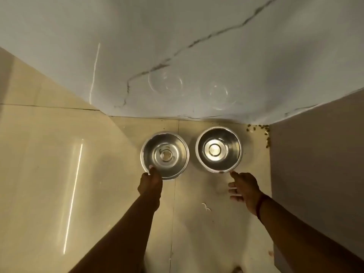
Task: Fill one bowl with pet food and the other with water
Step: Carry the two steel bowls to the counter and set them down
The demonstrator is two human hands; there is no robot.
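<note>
Two shiny steel bowls stand side by side on the beige tiled floor, close to the wall. The left bowl (165,155) has a few crumbs at its bottom. The right bowl (219,149) looks empty and reflects light. My left hand (150,181) pinches the near rim of the left bowl, thumb on the rim. My right hand (244,189) hovers just in front of the right bowl, fingers spread, one fingertip almost at its near rim.
A glossy white marble wall (197,56) rises right behind the bowls and mirrors them. A grey panel (315,164) stands at the right. Scattered kibble (260,131) lies in the corner between them. Open floor (59,164) stretches left.
</note>
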